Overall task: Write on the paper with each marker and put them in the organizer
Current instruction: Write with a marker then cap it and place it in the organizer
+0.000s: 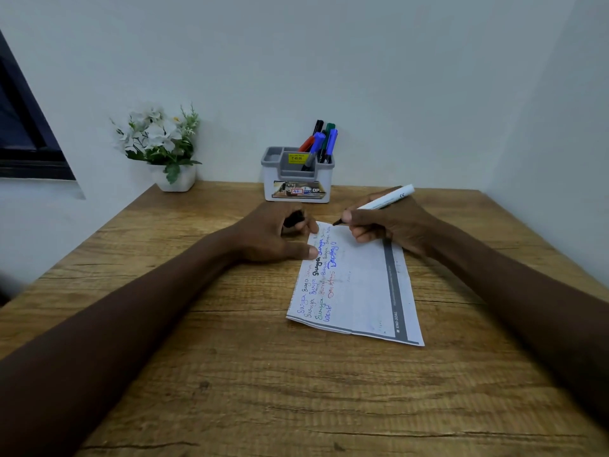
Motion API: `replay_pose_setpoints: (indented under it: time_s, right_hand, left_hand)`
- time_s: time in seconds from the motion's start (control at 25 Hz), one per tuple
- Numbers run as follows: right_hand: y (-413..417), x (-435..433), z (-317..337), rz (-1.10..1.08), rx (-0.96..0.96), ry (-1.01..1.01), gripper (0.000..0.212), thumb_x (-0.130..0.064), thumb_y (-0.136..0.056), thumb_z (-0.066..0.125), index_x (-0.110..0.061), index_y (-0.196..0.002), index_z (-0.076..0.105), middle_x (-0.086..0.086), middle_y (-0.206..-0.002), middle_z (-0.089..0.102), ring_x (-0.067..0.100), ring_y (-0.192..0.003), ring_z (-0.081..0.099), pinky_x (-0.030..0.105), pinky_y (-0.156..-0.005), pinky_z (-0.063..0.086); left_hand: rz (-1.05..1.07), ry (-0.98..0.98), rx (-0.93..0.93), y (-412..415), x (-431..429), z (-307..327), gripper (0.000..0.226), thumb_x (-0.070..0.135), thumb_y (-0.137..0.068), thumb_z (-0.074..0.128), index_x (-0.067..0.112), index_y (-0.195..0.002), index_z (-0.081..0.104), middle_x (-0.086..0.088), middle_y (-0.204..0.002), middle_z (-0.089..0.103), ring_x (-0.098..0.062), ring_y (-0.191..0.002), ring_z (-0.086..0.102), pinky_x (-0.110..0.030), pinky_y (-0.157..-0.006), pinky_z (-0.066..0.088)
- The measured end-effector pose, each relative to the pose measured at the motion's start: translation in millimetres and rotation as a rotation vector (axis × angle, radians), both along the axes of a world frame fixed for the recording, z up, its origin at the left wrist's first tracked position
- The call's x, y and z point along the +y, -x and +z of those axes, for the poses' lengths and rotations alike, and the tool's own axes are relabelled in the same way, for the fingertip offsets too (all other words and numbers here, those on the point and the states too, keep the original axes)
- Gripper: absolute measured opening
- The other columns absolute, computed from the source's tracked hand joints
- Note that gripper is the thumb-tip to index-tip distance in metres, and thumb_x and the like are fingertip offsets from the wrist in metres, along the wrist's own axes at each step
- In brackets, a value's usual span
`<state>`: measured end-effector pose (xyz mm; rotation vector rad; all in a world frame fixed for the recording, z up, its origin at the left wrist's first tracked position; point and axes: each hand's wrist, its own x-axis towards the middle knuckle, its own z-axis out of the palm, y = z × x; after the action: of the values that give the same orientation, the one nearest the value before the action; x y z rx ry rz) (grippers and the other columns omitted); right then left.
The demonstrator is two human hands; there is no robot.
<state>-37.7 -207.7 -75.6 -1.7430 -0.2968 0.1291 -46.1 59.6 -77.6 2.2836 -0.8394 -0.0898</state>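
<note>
A white paper with lines of coloured handwriting lies on the wooden table. My right hand grips a white-bodied marker, its dark tip just above the paper's far edge. My left hand rests at the paper's left edge, thumb and fingertips pressing on the sheet, with a black cap curled inside its fingers. A grey and white organizer stands at the back of the table and holds several markers in blue, green, red and black.
A white pot of artificial white flowers stands at the back left of the table. Walls close in behind and on the right. A dark window frame is at the far left.
</note>
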Motion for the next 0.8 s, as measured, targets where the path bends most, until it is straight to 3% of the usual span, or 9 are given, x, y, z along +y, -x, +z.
replay_pose_setpoints:
  time_s: [0.08,0.2,0.28,0.6,0.8]
  right_hand:
    - [-3,4,0,-0.015,-0.021,0.046,0.033,-0.008,-0.079,0.087,0.012,-0.101,0.074,0.019,-0.078,0.075,0.023,-0.062,0.071,0.028,-0.060,0.061]
    - [-9,14,1,-0.049,-0.132,0.167,0.024,-0.002,-0.082,0.082,0.018,-0.093,0.072,0.016,-0.068,0.072,0.017,-0.047,0.063,0.025,-0.047,0.054]
    - [-9,21,-1,-0.043,-0.185,0.224,0.020,-0.001,-0.084,0.078,0.017,-0.087,0.071,0.016,-0.065,0.071,0.017,-0.041,0.059,0.024,-0.042,0.050]
    - [-12,17,-9,-0.048,-0.249,0.293,0.019,-0.005,-0.086,0.079,0.012,-0.087,0.072,0.014,-0.067,0.073,0.017,-0.038,0.057,0.023,-0.040,0.047]
    - [-14,18,-9,-0.061,-0.222,0.320,0.021,-0.006,-0.085,0.078,0.014,-0.088,0.070,0.018,-0.069,0.073,0.019,-0.041,0.058,0.024,-0.042,0.049]
  left_hand:
    - [-0.010,-0.022,-0.026,1,-2,0,0.029,0.044,-0.076,0.085,0.060,-0.078,0.061,-0.009,-0.097,0.070,-0.031,-0.112,0.067,-0.055,-0.088,0.056]
    - [-0.013,-0.025,-0.052,0,-1,2,0.032,0.042,-0.079,0.085,0.063,-0.079,0.061,-0.012,-0.091,0.070,-0.033,-0.103,0.069,-0.060,-0.089,0.054]
    - [-0.025,-0.029,-0.042,0,-1,2,0.030,0.044,-0.079,0.085,0.063,-0.080,0.062,-0.009,-0.087,0.069,-0.032,-0.101,0.069,-0.060,-0.089,0.054]
    - [-0.021,-0.045,-0.013,-2,-2,2,0.031,0.044,-0.080,0.084,0.064,-0.078,0.061,-0.018,-0.112,0.072,-0.032,-0.111,0.067,-0.055,-0.095,0.054]
    - [-0.011,-0.049,0.011,-3,-1,1,0.024,0.040,-0.079,0.085,0.043,-0.072,0.063,-0.006,-0.104,0.075,-0.015,-0.114,0.067,-0.044,-0.097,0.055]
